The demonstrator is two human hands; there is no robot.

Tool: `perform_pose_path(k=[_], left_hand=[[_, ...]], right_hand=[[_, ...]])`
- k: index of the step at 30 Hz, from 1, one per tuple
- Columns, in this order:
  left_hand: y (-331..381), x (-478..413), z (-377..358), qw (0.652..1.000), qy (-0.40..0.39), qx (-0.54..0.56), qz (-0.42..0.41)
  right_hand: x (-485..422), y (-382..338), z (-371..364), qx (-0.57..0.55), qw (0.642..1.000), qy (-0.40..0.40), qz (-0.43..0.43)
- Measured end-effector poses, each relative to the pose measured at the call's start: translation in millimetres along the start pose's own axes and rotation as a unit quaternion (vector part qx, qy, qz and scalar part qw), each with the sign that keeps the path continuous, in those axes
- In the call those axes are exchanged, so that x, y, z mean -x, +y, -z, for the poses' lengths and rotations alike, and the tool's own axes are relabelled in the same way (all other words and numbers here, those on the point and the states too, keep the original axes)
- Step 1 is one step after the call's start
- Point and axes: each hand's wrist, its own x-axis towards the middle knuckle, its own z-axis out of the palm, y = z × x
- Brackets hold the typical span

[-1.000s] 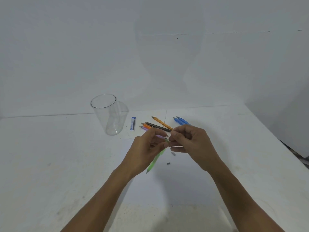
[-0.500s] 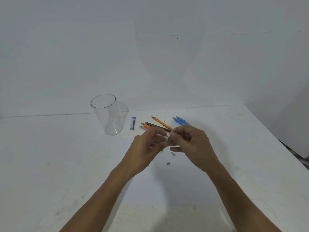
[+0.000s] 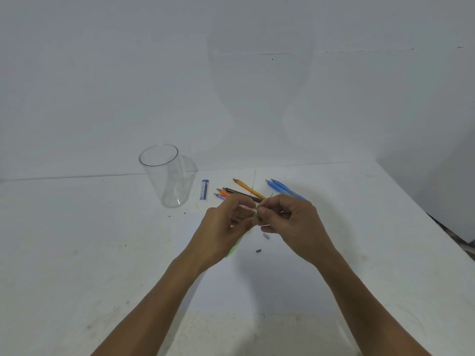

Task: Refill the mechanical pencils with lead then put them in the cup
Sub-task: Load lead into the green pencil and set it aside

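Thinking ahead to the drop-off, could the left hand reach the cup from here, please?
Probably yes: the cup stands upright, open-mouthed, ahead and left of the left hand, nothing between them; that hand grips the green pencil.

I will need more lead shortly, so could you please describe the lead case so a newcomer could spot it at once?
Find the clear cup standing toward the back of the white table. Just right of it, before the row of pencils, lies the lead case. Unlike those long coloured pencils, it is a short, flat white rectangle with a blue top.
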Motion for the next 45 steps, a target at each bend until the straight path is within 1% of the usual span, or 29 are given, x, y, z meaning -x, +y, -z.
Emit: perform_pose_path(k=[6,22,28,32,35,40,43,45], left_hand=[[-3,1,0,1.0,-0.004,0.003,0.018],[-5,1,0,1.0,-0.01,0.012,0.022],[-2,2,1,1.0,-0.009,0.011,0.024],[1,3,1,0.999,-0.024,0.001,0.031],[-1,4,-1,0.999,-0.031,-0.01,0.035],[-8,4,-6,0.998,-0.012,-0.05,0.045],[-10,4,-6,0.997,-0.01,-0.044,0.064],[-12,5,-5,0.995,-0.032,-0.066,0.066]], right_hand=[[0,2,1,-0.003,1.0,-0.02,-0.009],[2,2,1,-0.055,0.998,-0.021,-0.026],[1,3,0,-0.063,0.996,-0.021,-0.058],[1,3,0,-0.04,0.994,-0.062,-0.085],[2,5,-2,-0.03,0.992,-0.067,-0.106],[3,7,-5,-0.039,0.984,-0.094,-0.144],[3,12,-8,-0.05,0.984,-0.086,-0.145],[4,15,-11,-0.062,0.985,-0.063,-0.147]])
